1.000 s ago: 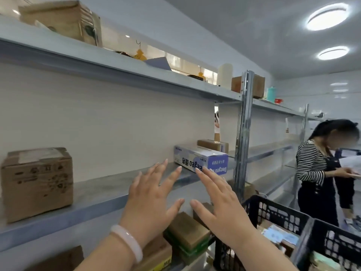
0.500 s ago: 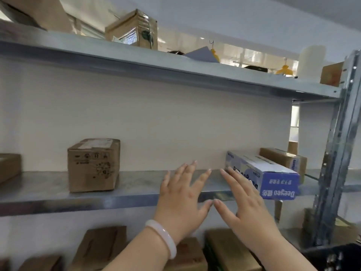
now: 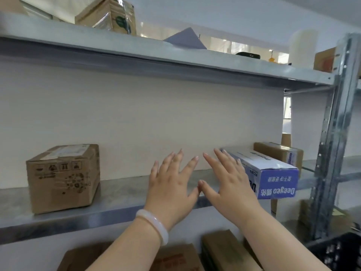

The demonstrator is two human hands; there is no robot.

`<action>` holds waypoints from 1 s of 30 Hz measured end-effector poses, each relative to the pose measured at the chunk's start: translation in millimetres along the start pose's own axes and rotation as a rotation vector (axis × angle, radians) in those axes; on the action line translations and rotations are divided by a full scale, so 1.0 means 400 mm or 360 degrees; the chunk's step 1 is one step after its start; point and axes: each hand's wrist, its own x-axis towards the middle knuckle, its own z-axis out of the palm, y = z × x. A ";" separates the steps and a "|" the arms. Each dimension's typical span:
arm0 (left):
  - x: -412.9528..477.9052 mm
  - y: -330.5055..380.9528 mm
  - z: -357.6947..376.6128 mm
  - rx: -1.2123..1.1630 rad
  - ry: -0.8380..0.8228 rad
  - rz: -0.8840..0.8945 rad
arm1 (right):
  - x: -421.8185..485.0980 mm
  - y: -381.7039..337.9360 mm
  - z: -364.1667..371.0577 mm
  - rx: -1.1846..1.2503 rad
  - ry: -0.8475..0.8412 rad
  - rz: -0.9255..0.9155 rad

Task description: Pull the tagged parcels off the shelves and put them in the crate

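Observation:
Both hands are raised in front of the middle metal shelf (image 3: 121, 194) with fingers spread and holding nothing. My left hand (image 3: 172, 186), with a white bangle on its wrist, and my right hand (image 3: 230, 184) almost touch at the thumbs. A brown cardboard parcel (image 3: 62, 177) with a white label on top stands on the shelf to the left. A blue and white box (image 3: 271, 173) lies just right of my right hand, with a brown parcel (image 3: 281, 153) behind it. A corner of the black crate (image 3: 340, 251) shows at the bottom right.
The top shelf (image 3: 175, 53) carries a taped brown box (image 3: 109, 14), a grey envelope (image 3: 187, 39), a white roll (image 3: 301, 47) and another carton (image 3: 325, 59). A steel upright (image 3: 332, 153) stands on the right. More brown boxes (image 3: 224, 251) lie on the shelf below.
The view has swung left and closer to the shelf, so the crates and the other person have left the view. Both hands stay raised and spread, now with thumbs nearly touching.

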 end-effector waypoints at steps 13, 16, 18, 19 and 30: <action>0.152 0.244 0.170 -0.0322 -0.0250 0.0123 | 0.039 0.398 -0.130 0.0057 0.0280 0.0721; 0.189 0.301 0.207 -0.0523 -0.0343 0.0050 | 0.042 0.474 -0.113 0.0340 0.0172 0.0909; 0.222 0.341 0.237 -0.0709 -0.0436 -0.0051 | 0.040 0.509 -0.094 0.0479 0.0104 0.1006; 0.238 0.360 0.252 -0.0829 -0.0494 -0.0117 | 0.040 0.522 -0.085 0.0550 0.0093 0.1020; 0.193 0.414 0.277 -0.1583 -0.0573 -0.0437 | 0.058 0.624 -0.055 0.1650 -0.0037 0.1831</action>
